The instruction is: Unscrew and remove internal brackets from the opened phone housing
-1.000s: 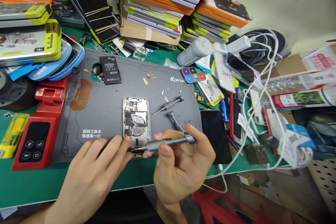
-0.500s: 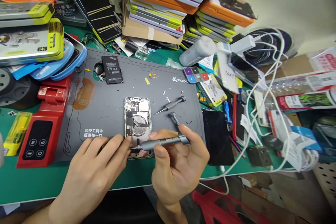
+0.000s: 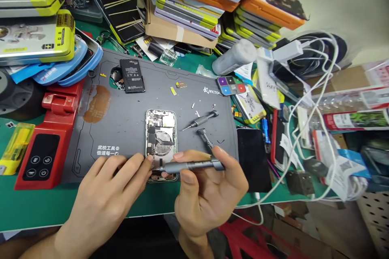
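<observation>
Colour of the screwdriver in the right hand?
Grey: the screwdriver in the right hand shows best in the head view.

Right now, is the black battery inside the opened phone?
No, the black battery lies on the gray mat, up and left of the opened phone.

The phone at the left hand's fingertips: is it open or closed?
Open. No screen covers the phone, so its inner parts lie in plain sight.
</observation>
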{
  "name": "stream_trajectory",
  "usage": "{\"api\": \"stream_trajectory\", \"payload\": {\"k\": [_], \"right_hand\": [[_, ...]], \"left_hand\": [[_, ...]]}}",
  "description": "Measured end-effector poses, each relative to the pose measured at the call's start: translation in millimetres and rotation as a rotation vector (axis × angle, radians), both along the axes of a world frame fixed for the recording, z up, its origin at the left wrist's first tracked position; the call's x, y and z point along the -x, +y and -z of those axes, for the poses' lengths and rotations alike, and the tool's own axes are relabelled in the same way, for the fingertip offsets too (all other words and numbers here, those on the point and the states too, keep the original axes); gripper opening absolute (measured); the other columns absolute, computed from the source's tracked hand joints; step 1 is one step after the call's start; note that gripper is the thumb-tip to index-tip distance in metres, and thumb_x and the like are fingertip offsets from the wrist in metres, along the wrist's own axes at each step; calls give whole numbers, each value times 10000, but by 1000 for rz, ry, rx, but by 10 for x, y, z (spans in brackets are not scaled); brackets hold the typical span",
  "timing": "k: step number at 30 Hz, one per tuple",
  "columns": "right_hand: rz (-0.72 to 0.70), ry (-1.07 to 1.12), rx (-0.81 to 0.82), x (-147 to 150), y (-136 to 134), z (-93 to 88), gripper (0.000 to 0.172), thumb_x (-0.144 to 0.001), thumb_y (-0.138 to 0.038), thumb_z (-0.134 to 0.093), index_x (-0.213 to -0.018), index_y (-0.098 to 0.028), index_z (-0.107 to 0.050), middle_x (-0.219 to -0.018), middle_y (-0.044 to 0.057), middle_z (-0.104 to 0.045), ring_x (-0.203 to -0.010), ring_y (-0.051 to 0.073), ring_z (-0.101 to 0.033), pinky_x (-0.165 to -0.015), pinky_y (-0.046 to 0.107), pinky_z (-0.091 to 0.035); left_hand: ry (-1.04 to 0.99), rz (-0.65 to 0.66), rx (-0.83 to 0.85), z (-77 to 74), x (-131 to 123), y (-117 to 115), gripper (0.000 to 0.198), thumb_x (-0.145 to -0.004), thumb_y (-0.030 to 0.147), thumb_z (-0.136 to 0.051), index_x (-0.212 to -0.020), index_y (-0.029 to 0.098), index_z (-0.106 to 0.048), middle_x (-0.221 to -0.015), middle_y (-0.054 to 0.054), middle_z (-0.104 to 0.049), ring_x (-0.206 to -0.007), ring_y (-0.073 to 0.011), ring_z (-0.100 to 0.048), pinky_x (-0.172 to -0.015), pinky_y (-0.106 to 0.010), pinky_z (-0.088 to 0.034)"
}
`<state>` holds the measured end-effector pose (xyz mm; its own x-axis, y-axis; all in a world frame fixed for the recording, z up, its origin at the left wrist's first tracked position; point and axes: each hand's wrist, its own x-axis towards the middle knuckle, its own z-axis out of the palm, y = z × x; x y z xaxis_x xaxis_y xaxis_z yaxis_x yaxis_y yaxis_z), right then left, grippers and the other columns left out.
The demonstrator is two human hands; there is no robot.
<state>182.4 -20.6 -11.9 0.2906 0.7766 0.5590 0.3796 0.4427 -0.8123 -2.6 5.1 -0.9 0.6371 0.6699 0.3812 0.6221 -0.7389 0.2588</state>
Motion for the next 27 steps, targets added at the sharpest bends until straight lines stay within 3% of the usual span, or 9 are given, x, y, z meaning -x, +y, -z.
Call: {"api": "stream_trajectory", "payload": {"k": [10,27], "right_hand": [[-4,34,-17,-9,-7,4,542,-1085,-31,-603,-1584,-222,-512,-1113,55,-720,-972,175,-742,-817,339,-752],[52,-14,-27,-15,9,-1,487,-1110,-108,-637,-1568,-237,-534,-1060,45,-728,-910,188,-746,-743,354,-748]], "left_hand": [[2,2,5,10,22,-2,343,-1065,84,-611,-1402,102,-672,-1288,-77,-739,-989,-251,-588,-824,-422,-440],[-7,5,-6,-13,-2,21,314,-1068,122,-629,-1375,96,-692,-1273,-79,-755,-953,-244,-595,-802,-428,-444]]}}
